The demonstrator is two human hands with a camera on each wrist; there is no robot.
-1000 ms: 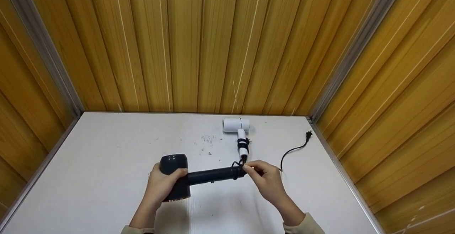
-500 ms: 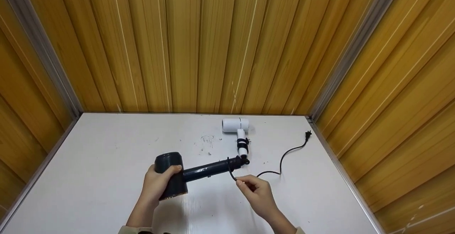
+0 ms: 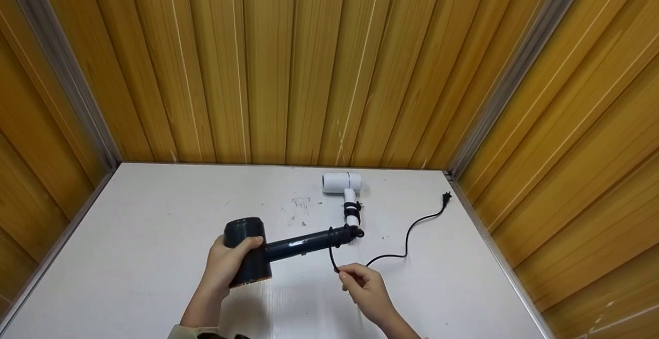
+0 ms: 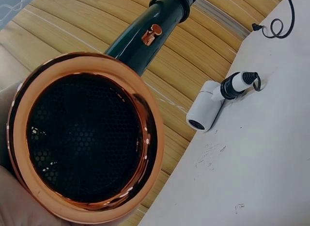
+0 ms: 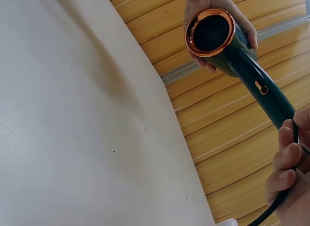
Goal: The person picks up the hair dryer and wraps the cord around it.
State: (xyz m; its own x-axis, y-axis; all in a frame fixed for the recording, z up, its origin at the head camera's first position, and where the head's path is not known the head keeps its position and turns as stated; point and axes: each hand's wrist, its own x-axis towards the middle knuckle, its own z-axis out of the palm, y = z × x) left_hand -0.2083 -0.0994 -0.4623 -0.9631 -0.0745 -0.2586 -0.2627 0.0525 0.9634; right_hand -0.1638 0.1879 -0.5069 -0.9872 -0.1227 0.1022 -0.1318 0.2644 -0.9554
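My left hand [image 3: 226, 264] grips a dark green hair dryer [image 3: 304, 243] round its barrel, thumb across the top. The dryer's handle points right, and black cord is looped round the handle's end. In the left wrist view the copper-rimmed grille [image 4: 87, 138] faces the camera, with a small copper switch [image 4: 151, 35] on the handle. Below and right of the handle's end, my right hand [image 3: 366, 292] pinches the black cord [image 3: 333, 261] between thumb and fingers. The right wrist view shows the cord [image 5: 271, 209] running across those fingers.
A white hair dryer [image 3: 340, 182] lies at the back of the white table [image 3: 170, 236], its own black cord [image 3: 352, 210] wound round its handle. The green dryer's cord trails right to a plug [image 3: 446, 198] near the table's right edge. Wood-patterned walls [image 3: 267, 71] enclose the back and sides.
My right hand has moved from the handle's end down and toward me, drawing a length of cord with it. The green dryer has tilted slightly, its handle end higher.
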